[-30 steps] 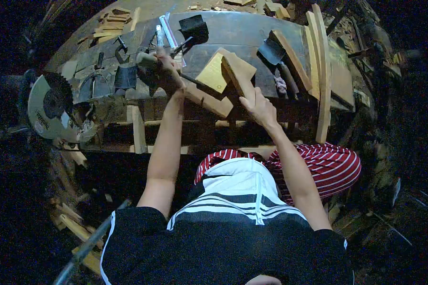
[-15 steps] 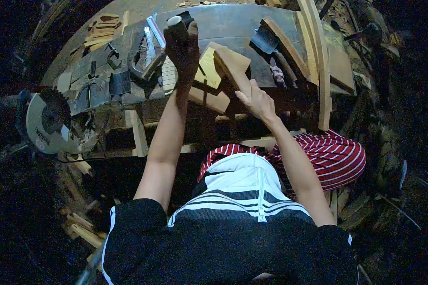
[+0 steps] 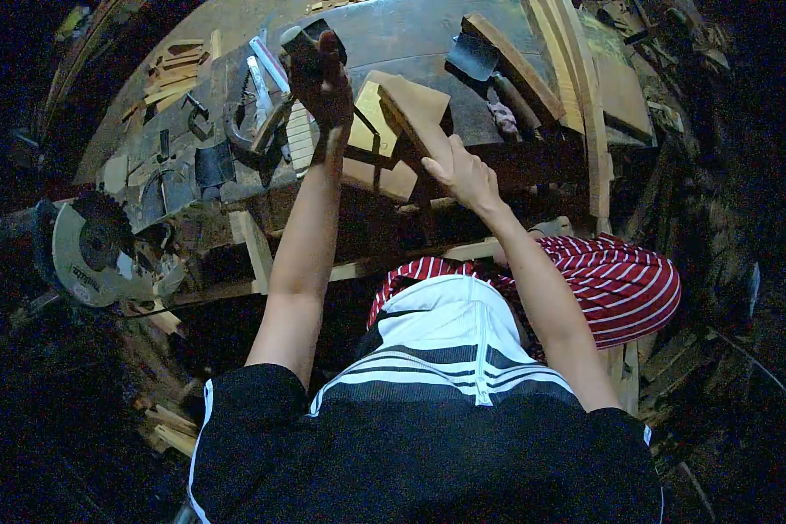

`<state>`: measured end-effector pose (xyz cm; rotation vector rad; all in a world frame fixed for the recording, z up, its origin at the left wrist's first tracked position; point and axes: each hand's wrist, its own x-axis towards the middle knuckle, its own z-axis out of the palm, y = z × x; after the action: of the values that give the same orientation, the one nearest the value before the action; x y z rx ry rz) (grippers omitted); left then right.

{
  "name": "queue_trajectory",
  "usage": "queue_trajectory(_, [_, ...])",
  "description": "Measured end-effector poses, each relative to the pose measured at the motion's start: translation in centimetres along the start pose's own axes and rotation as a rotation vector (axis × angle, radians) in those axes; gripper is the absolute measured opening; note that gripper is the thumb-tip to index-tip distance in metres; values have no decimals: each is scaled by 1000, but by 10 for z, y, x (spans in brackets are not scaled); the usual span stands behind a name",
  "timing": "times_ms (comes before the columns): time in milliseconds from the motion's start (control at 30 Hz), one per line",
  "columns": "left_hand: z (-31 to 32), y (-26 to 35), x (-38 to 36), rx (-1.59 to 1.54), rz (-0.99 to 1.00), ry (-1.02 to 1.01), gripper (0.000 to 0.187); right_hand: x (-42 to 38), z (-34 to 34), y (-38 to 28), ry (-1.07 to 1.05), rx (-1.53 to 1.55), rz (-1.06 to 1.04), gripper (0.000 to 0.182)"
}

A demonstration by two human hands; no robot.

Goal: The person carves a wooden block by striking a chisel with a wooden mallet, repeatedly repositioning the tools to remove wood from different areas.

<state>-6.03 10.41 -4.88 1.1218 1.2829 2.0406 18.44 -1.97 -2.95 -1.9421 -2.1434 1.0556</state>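
Observation:
My left hand (image 3: 323,87) is raised over the bench, its fingers wrapped round a dark object with a pale rounded end (image 3: 299,37); its exact kind is hard to make out in the shadow. My right hand (image 3: 467,177) grips the near end of a light wooden piece (image 3: 419,122) with a broad, angled far part. Beside that piece lies a yellowish flat panel (image 3: 368,118), crossed by dark shadows. Nearer to me, a smaller wooden block (image 3: 380,179) sits at the bench's front edge.
On the bench (image 3: 393,44) at left are a C-clamp (image 3: 199,118), a hacksaw (image 3: 240,118) and dark sheets (image 3: 213,168). A circular saw (image 3: 96,249) stands at far left. Long boards (image 3: 596,113) and a dark sheet (image 3: 472,59) are at right.
The view has shifted slightly. My left hand, with the dark object, has turned a little, so less of the pale end shows. My right hand keeps its grip on the wooden piece.

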Motion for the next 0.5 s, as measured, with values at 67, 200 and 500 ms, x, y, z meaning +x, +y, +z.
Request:
queue_trajectory(67, [-9,-12,1,-326,-214,-57,17,-1,1,1,15,-4,3,67])
queue_trajectory(200, [15,32,-20,-598,-237,-227,18,-2,-1,-1,-3,-16,23,67])
queue_trajectory(500, [16,41,-30,-300,27,-151,30,-6,-7,-7,-11,7,29,67])
